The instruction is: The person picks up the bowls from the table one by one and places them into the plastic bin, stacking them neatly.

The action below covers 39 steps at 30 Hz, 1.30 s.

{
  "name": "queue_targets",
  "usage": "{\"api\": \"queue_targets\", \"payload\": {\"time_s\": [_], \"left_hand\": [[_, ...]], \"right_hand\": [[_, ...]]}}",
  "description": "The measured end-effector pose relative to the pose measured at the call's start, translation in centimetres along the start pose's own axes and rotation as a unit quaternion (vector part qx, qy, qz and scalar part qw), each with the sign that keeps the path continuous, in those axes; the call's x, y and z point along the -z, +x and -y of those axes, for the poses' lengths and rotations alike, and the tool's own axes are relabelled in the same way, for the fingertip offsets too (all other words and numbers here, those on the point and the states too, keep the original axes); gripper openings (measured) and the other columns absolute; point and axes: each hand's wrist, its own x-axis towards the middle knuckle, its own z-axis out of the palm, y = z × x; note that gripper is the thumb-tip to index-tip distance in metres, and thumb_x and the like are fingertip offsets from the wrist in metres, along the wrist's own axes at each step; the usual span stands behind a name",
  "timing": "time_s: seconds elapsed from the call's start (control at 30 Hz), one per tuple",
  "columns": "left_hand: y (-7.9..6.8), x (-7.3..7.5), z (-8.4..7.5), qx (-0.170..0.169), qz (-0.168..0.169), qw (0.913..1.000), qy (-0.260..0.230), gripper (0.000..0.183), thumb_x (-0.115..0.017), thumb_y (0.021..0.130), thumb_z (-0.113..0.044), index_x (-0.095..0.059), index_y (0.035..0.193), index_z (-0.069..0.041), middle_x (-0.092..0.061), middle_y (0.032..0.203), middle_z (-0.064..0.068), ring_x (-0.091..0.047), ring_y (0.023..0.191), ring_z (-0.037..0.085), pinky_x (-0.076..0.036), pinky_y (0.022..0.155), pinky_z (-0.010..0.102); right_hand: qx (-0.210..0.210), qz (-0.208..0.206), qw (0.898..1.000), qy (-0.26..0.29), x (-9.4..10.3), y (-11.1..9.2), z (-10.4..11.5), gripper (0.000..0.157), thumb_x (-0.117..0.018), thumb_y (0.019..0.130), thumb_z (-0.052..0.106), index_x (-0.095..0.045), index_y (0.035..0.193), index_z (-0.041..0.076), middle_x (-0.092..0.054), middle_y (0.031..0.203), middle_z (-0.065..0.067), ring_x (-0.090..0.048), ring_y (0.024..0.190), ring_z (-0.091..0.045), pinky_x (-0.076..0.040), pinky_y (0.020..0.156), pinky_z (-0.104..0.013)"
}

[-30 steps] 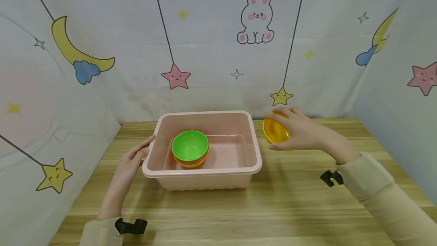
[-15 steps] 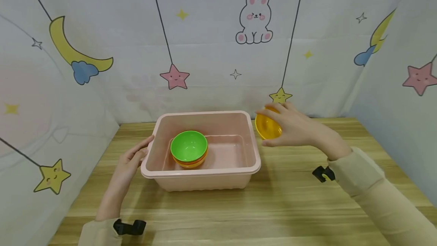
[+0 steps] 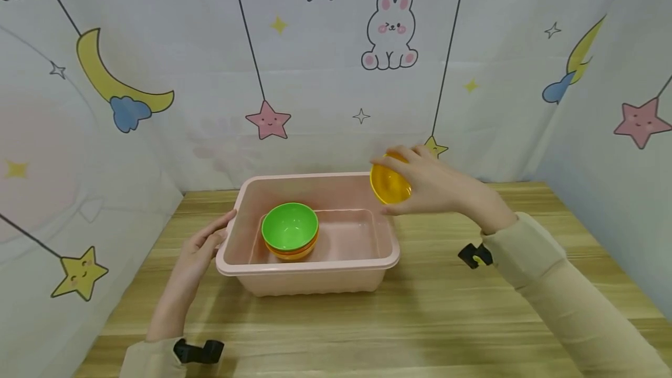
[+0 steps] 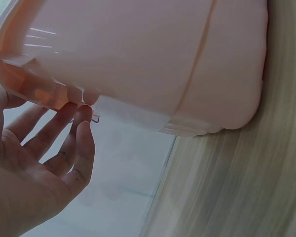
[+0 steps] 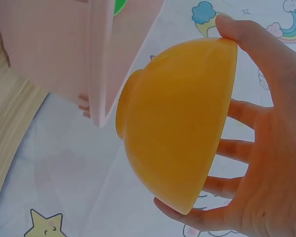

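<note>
My right hand [image 3: 433, 182] grips a yellow bowl [image 3: 389, 182] by its rim, tilted on its side over the right back corner of a pink plastic bin [image 3: 315, 265]. In the right wrist view the bowl [image 5: 177, 118] shows its rounded outside and foot ring, with the thumb and fingers spread around the rim. My left hand [image 3: 196, 252] holds the bin's left rim; in the left wrist view its fingers [image 4: 84, 143] curl up under that rim. Inside the bin, on the left, a green bowl [image 3: 290, 226] sits nested on orange bowls [image 3: 294, 254].
The bin stands on a wood-grain table [image 3: 336, 331]. Behind it hangs a white cloth backdrop [image 3: 325, 74] with printed stars, a moon and a rabbit, and cloth walls rise at both sides. Each wrist wears a black strap mount [image 3: 198, 351].
My right hand has carried the yellow bowl left and slightly up, from beside the bin to over its right back corner. The left hand stays on the rim, and the stacked bowls have not moved.
</note>
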Motion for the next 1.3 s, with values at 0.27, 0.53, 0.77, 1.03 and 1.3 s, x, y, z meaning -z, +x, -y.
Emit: {"api": "queue_targets", "payload": {"time_s": [0.27,0.53,0.77,1.03,1.3], "left_hand": [[0.0,0.2,0.1,-0.010,0.002,0.9999,-0.001,0.047,-0.043,0.102,-0.037,-0.044,0.146,-0.020,-0.047,0.143,-0.017,-0.049,0.115,-0.013,-0.046,0.086,0.012],[-0.1,0.3,0.2,-0.007,0.007,1.0000,-0.001,0.047,-0.043,0.102,-0.038,-0.043,0.146,-0.021,-0.045,0.146,-0.015,-0.047,0.116,-0.014,-0.046,0.088,0.014],[-0.2,0.3,0.1,-0.002,0.005,1.0000,0.000,0.047,-0.043,0.102,-0.038,-0.043,0.146,-0.022,-0.044,0.147,-0.014,-0.046,0.117,-0.015,-0.046,0.088,0.013],[-0.1,0.0,0.0,0.006,0.006,1.0000,-0.005,0.046,-0.043,0.103,-0.036,-0.044,0.146,-0.022,-0.044,0.148,-0.012,-0.047,0.116,-0.013,-0.045,0.087,0.012],[0.1,-0.1,-0.1,0.005,0.001,1.0000,-0.008,0.046,-0.044,0.102,-0.037,-0.044,0.146,-0.022,-0.044,0.149,-0.006,-0.047,0.117,-0.013,-0.045,0.088,0.012]], "right_hand": [[0.010,0.017,1.000,0.000,0.5,2.1,1.2,0.085,-0.071,0.075,0.060,-0.035,0.147,0.034,-0.032,0.152,-0.006,-0.031,0.135,-0.036,-0.040,0.102,-0.060],[0.043,0.030,0.999,0.008,0.2,4.5,2.4,0.083,-0.071,0.075,0.058,-0.037,0.146,0.033,-0.037,0.147,-0.006,-0.036,0.130,-0.034,-0.043,0.099,-0.053],[0.065,0.040,0.997,0.018,-0.3,6.4,3.7,0.083,-0.070,0.075,0.062,-0.036,0.146,0.036,-0.036,0.148,-0.004,-0.037,0.127,-0.030,-0.049,0.093,-0.048],[0.097,0.048,0.994,0.033,-0.9,7.7,5.3,0.084,-0.069,0.075,0.064,-0.035,0.146,0.036,-0.034,0.149,-0.004,-0.034,0.131,-0.030,-0.045,0.099,-0.051],[0.123,0.059,0.990,0.038,-1.8,9.4,6.7,0.083,-0.067,0.076,0.064,-0.034,0.147,0.036,-0.033,0.150,-0.003,-0.033,0.132,-0.028,-0.041,0.104,-0.050]]}}
